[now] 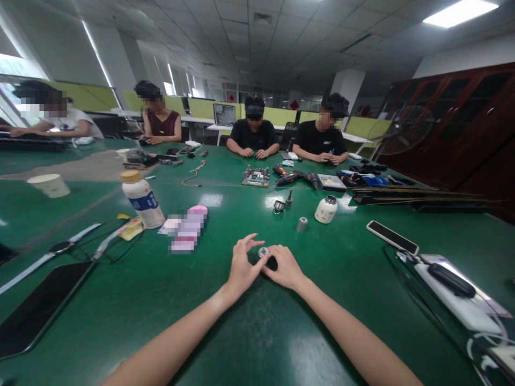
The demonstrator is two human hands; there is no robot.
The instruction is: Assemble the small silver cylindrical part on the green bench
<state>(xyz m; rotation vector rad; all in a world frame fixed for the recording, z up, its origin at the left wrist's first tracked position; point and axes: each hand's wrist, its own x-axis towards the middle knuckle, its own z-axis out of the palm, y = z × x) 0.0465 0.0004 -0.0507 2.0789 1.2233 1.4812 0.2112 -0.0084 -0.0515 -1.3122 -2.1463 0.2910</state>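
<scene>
Green tabletop (225,332): glossy, with pale patches of reflected light, running from your forearms to a far edge where people (251,131) sit.
Small metal part (263,251): at your fingertips, well in from the tabletop's far edge.
Your left hand (242,264): fingers spread apart, thumb tip at the part.
Your right hand (287,268): fingers curled beside the part; I cannot tell whether they clamp it.
Metal cylinder (301,224): upright beyond your right hand, near a white bottle (325,210).
Far edge: circuit board (256,176) and power drill (300,178) lie toward it.
Right edge: dark wooden cabinets (458,123) beyond.
Room: panelled ceiling (281,37), bright light (461,12), yellow-green partitions (201,107).
</scene>
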